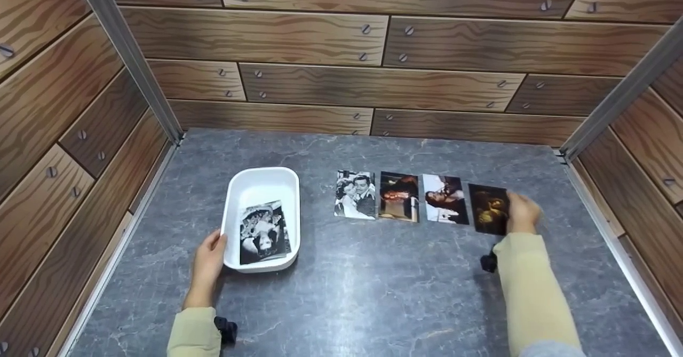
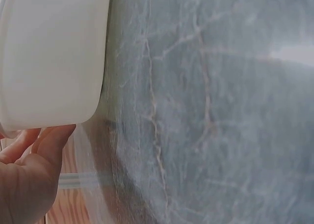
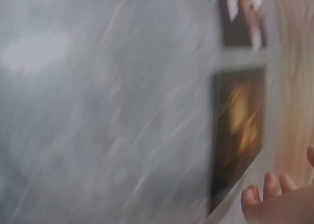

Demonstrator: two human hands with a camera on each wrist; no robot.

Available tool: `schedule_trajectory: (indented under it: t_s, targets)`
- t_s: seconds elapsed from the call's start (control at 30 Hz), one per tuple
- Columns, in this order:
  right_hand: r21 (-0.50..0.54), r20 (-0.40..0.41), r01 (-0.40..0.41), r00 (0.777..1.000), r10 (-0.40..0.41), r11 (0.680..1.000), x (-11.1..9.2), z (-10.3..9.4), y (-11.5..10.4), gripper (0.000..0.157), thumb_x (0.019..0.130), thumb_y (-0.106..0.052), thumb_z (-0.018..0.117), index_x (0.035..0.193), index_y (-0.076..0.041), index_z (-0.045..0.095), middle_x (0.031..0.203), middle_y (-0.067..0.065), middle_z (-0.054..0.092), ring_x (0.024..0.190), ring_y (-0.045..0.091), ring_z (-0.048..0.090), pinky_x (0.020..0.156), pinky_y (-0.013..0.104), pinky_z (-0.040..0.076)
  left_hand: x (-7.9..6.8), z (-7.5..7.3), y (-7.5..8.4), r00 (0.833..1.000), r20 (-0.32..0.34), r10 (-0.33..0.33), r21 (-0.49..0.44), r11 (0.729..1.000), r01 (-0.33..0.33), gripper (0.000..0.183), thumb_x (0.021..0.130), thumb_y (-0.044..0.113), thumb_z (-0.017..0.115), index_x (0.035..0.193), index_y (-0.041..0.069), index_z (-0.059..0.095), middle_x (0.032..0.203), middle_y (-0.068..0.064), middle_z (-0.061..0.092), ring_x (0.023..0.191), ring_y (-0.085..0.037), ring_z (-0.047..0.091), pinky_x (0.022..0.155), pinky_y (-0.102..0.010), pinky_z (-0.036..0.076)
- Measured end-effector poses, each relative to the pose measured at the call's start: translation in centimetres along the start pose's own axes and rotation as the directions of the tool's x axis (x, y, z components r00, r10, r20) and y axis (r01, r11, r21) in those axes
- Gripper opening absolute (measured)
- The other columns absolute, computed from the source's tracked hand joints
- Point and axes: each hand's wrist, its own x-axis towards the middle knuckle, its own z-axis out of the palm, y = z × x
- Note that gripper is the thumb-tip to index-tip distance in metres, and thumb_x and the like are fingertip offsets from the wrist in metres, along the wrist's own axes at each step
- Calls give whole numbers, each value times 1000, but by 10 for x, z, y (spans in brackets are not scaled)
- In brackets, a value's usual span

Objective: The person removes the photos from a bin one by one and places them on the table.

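Four photos [image 1: 399,197] lie in a row right of the frame's centre, so a laying-out looks partly done; the small stack [image 1: 264,234] in the tray [image 1: 261,191], left of centre, seems to be what is left. The left hand [image 1: 209,251] grips the tray's edge; the right hand [image 1: 524,212], its fingers loosely parted, is at the row's right end, whether touching the last photo I cannot tell
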Motion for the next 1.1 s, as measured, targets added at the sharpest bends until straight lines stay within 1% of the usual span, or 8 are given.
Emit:
schedule_trajectory:
  t_s: [0.03,0.1,0.3,0.4,0.63,0.8,0.93,1.1]
  targets:
    - [-99,10,12,1000,-11,995,-28,10,-15,57,91,-21,65,143,-7,47,151,4,42,139,15,38,111,23,37,0,0,0,1000,2,2,-1,1000,-2,50,104,23,41,143,-8,38,143,-31,42,132,-43,43,112,-47,37]
    - [-137,73,51,996,-41,989,-66,27,-32,62,94,-27,60,148,-8,37,157,5,32,144,17,29,116,24,29,0,1,0,1000,6,3,-9,1000,-3,49,104,22,41,143,-9,38,143,-32,42,132,-43,43,112,-47,37]
    - [-6,287,105,953,-99,994,-129,90,-47,67,96,-24,58,152,-6,27,159,12,26,144,26,29,119,34,26,0,-1,-1,1000,12,-3,-37,999,4,50,104,22,40,143,-9,37,144,-32,40,132,-43,42,112,-46,37]
    - [17,414,92,906,-91,996,-158,121,-45,69,97,-25,58,154,-8,22,159,14,25,145,30,27,121,42,21,1,0,-2,1000,14,-14,-51,999,15,50,104,22,40,144,-9,36,144,-32,40,132,-42,42,112,-46,36]
    - [119,617,87,774,-142,989,-224,186,-24,61,100,-12,52,150,6,22,155,24,29,144,34,29,120,40,25,1,2,-1,1000,14,-6,-48,999,7,49,104,21,40,143,-9,37,144,-33,40,132,-42,42,112,-46,36]
    - [60,724,130,677,-133,990,-273,219,4,60,98,-13,54,147,8,27,151,26,34,141,37,32,119,46,26,2,3,-1,1000,20,-5,-31,1000,5,50,104,23,40,143,-8,37,143,-32,41,132,-42,43,112,-46,37]
    - [30,806,122,584,-96,992,-317,242,35,60,97,-13,55,147,7,27,150,26,35,139,38,35,117,48,28,1,3,-2,1000,22,-11,-36,999,12,51,104,23,40,144,-8,37,144,-32,41,132,-42,43,111,-47,37]
    - [-38,840,117,542,-32,992,-369,269,77,67,90,-12,66,145,7,33,150,25,36,139,38,36,117,45,30,1,1,-1,1000,15,-5,-35,999,5,50,104,22,40,144,-8,37,143,-32,41,131,-43,43,111,-47,38]
